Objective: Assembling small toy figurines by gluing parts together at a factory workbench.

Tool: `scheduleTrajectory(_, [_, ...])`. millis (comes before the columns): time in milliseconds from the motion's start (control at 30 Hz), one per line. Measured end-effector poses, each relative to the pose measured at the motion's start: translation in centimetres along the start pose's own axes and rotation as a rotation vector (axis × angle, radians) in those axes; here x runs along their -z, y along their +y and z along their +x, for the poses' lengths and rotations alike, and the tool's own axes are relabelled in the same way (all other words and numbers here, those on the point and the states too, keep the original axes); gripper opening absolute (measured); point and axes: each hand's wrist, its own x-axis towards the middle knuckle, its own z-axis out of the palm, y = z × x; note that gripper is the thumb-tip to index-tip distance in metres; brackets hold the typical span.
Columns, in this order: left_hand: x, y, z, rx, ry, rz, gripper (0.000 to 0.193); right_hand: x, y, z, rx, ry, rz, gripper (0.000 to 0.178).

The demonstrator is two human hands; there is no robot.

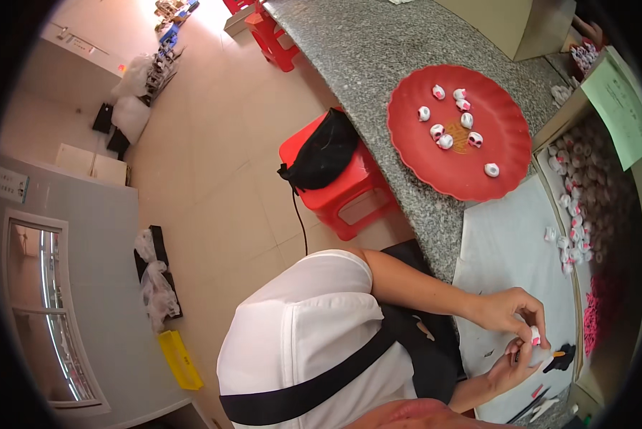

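My left hand (515, 312) is closed, its fingertips pinching a small white piece with a pink patch (535, 336). Just below it, my right hand (508, 373) is closed too, its fingers up against the same piece. A pale rounded thing (540, 356) shows at the right fingertips; its kind is unclear. Both hands are above a white sheet (503, 250) on the worktop. Beyond them, a red scalloped plate (407, 161) carries several small white pieces (466, 121) with pink and dark marks.
A compartment at the right holds white-and-pink pieces (575, 232), brown round pieces (598, 193) and bright pink bits (590, 318). A black item (563, 357) lies beside my hands. Left of the speckled counter (349, 50) stands a red stool (349, 207) bearing a black bag (328, 154).
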Motion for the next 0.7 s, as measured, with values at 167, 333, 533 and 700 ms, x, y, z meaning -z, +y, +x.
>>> scheduleTrajectory(167, [0.2,0.0,0.0,0.092,0.033,-0.052,0.017,0.0,0.2,0.4,0.017,0.050,-0.018,0.021])
scheduleTrajectory(333, [0.0,0.1,0.2,0.109,-0.017,-0.139,0.019,0.6,-0.5,0.3,0.026,-0.047,-0.042,0.026])
scheduleTrajectory(533, [0.1,0.5,-0.3,0.078,0.010,0.013,0.018,-1.2,-0.6,-0.4,0.013,0.008,-0.037,0.028])
scheduleTrajectory(700, [0.1,0.7,0.1,0.066,-0.090,-0.042,0.016,-0.9,-0.7,-0.5,0.005,0.056,0.036,0.023])
